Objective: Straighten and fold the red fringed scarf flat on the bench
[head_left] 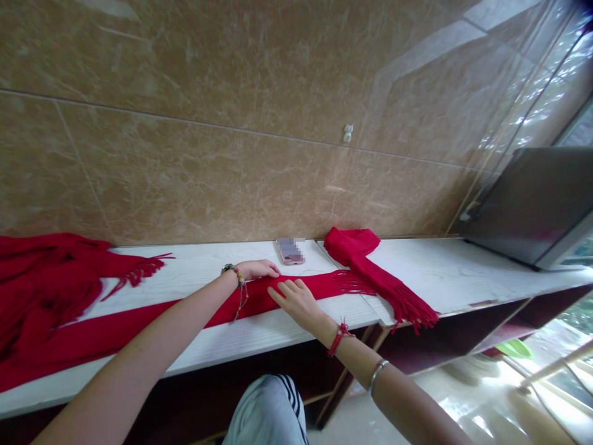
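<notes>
2 hands (299, 303) (L+R) atop red scarf (115, 334).

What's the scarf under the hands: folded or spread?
Spread lengthwise: scarf lies as a long flat strip along the shelf, left hand and right hand resting on it.

Surface (463, 272) bare between folded scarf (365, 262) and dark appliance (532, 204) at the right end. Phone (290, 250) at the back edge, stretched scarf (115, 327) toward the front edge, heaped scarves (41, 278) blocking the left end.

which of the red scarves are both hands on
The long scarf stretched flat along the white shelf, under the left hand and right hand. The heaped scarf at far left and the folded scarf beside the phone lie untouched.
</notes>
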`<state>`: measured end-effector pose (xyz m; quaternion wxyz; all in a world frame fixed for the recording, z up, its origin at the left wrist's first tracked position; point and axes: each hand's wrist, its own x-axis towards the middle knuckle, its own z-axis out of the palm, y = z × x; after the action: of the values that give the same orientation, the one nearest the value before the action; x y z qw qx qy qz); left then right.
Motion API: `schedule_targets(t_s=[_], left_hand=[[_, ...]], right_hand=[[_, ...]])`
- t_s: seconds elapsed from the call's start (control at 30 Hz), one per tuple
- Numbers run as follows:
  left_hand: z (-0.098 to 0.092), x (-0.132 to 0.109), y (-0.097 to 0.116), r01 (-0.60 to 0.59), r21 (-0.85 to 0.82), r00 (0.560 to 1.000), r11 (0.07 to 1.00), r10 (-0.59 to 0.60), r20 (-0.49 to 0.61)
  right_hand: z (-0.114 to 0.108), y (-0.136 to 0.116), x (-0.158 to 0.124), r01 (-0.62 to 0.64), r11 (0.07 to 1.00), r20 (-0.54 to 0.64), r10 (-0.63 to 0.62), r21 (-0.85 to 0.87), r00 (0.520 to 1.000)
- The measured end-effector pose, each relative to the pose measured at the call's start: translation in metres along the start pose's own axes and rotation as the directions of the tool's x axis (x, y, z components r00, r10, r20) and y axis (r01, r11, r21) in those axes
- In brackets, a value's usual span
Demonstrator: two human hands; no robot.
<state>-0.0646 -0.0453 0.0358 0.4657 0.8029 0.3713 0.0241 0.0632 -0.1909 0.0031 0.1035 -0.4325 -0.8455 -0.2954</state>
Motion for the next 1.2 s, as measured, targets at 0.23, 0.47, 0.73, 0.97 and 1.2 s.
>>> schedule_targets(t_s=[0.23, 0.47, 0.73, 0.97, 1.2], left_hand=[[0.001, -0.004, 0.004, 0.005, -0.082, 1.0, 0.997, -0.007, -0.023], [-0.001, -0.007, 0.003, 0.046, -0.053, 0.997, 0.998, -0.049, -0.058], [-0.002, -0.01, 0.003, 0.004, -0.031, 0.995, 1.0, -0.008, -0.098], [-0.017, -0.01, 0.043, -0.17, -0.398, 0.985, 0.901, 0.147, -0.087], [-0.006, 0.026, 0.095, -0.238, -0.258, 0.97, 0.936, 0.218, -0.102]], right_hand=[[0.007, -0.003, 0.004, -0.048, 0.999, -0.004, 0.048, -0.002, 0.999], [0.01, -0.001, 0.001, -0.025, 0.999, 0.004, 0.025, -0.026, 1.0], [-0.001, -0.01, -0.001, -0.153, 0.988, 0.169, 0.152, -0.004, 0.974], [-0.028, 0.016, 0.011, -0.393, 0.875, 0.08, 0.386, 0.282, 0.919], [-0.034, 0.066, -0.014, -0.41, 0.786, -0.133, 0.519, 0.463, 0.844]])
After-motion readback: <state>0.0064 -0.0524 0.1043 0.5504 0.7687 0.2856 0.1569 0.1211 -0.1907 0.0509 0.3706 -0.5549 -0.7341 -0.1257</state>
